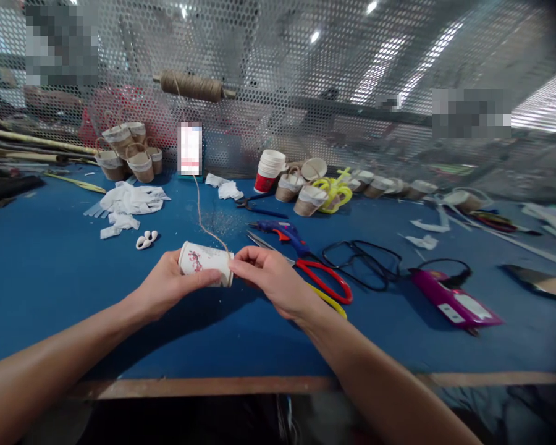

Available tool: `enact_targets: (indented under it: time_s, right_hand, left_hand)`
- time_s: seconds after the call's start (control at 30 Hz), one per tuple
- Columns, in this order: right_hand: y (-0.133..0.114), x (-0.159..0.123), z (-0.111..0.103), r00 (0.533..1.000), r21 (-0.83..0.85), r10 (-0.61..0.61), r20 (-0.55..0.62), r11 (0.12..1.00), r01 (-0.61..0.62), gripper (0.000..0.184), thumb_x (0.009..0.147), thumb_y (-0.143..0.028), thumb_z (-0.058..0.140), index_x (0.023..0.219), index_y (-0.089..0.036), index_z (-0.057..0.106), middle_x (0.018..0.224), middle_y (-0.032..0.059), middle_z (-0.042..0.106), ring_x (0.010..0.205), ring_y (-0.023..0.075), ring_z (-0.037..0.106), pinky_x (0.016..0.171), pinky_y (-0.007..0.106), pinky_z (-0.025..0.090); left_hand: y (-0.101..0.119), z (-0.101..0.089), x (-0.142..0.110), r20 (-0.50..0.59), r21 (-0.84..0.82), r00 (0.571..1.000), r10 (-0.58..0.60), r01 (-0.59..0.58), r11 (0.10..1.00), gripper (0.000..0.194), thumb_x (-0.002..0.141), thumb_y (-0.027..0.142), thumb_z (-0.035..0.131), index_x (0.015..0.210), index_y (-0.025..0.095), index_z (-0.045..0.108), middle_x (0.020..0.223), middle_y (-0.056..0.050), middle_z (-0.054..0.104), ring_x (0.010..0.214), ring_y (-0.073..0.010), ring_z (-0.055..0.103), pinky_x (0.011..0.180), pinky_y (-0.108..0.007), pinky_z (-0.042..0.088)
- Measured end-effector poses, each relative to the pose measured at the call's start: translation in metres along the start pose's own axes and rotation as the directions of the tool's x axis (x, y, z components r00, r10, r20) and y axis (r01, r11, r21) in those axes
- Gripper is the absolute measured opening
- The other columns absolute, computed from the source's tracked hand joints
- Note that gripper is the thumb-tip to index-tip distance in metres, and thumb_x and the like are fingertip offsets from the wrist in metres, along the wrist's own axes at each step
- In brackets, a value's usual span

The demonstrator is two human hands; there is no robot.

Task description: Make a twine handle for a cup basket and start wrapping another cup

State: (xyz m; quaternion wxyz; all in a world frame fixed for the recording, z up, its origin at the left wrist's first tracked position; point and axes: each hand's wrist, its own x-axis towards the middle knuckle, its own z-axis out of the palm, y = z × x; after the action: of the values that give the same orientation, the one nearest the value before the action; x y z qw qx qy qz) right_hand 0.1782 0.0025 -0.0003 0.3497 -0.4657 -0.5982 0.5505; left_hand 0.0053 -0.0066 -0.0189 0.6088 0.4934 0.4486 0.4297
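Observation:
My left hand (173, 279) is closed around a white paper cup (206, 258) with a reddish printed pattern, held on its side above the blue table. At the cup's right end, my right hand (264, 269) pinches a thin twine (201, 207) against the rim. That twine runs up past a lit phone to a twine spool (192, 85) on a rod. Just right of my right hand lie scissors (322, 278) with red and yellow handles, and a blue glue gun (285, 235) rests behind them.
Twine-wrapped cups (141, 164) stand at the back left, others (311, 199) by stacked paper cups (265, 172). White scraps (132, 199) and earbuds (147, 239) lie left. A magenta power strip (456, 300), black cable (361, 266) and pliers (264, 209) also lie there. A perforated metal screen (278, 80) rises behind.

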Motion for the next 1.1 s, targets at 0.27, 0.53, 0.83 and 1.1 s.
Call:
enact_targets:
  time_s: [0.27, 0.53, 0.83, 1.1]
  right_hand:
    - [-0.004, 0.011, -0.03, 0.976, -0.388, -0.183, -0.122, 0.913, 0.123, 0.027, 0.075, -0.042, 0.055, 0.071, -0.016, 0.055, 0.065, 0.0004, 0.055, 0.058, 0.0108, 0.047, 0.056, 0.025, 0.036]
    - [-0.015, 0.043, -0.085, 0.936, -0.919, -0.112, -0.334, 0.26, -0.297, 0.028, 0.083, -0.033, 0.045, 0.089, -0.013, 0.063, 0.088, 0.0126, 0.067, 0.081, 0.0217, 0.061, 0.065, 0.027, 0.04]
    - [0.019, 0.059, -0.108, 0.927, -0.922, 0.074, -0.369, 0.094, -0.375, 0.028, 0.081, -0.019, 0.043, 0.088, -0.006, 0.067, 0.094, 0.021, 0.066, 0.084, 0.0255, 0.063, 0.062, 0.027, 0.039]
    - [0.021, 0.058, -0.117, 0.935, -0.922, 0.068, -0.348, 0.156, -0.354, 0.026, 0.077, -0.025, 0.049, 0.087, -0.008, 0.066, 0.09, 0.0155, 0.068, 0.081, 0.0239, 0.063, 0.061, 0.025, 0.04]
  left_hand:
    - [-0.001, -0.002, 0.001, -0.024, -0.099, 1.0, -0.002, -0.001, 0.995, 0.029, 0.058, 0.024, 0.076, 0.083, 0.014, 0.067, 0.079, -0.003, 0.071, 0.067, -0.0105, 0.06, 0.068, -0.021, 0.047]
    - [-0.001, -0.004, 0.002, 0.014, -0.115, 1.0, -0.002, 0.004, 0.993, 0.029, 0.06, 0.025, 0.075, 0.085, 0.015, 0.068, 0.086, -0.005, 0.072, 0.074, -0.0133, 0.063, 0.074, -0.023, 0.047]
    - [0.0, -0.006, 0.003, 0.0, -0.111, 1.0, 0.02, -0.02, 0.994, 0.032, 0.059, 0.026, 0.075, 0.088, 0.013, 0.067, 0.087, -0.007, 0.071, 0.074, -0.0144, 0.063, 0.073, -0.025, 0.048]
    - [0.001, -0.009, 0.005, -0.007, -0.161, 1.0, 0.024, -0.025, 0.987, 0.03, 0.059, 0.024, 0.076, 0.086, 0.013, 0.067, 0.087, -0.006, 0.071, 0.076, -0.0138, 0.062, 0.075, -0.024, 0.047]
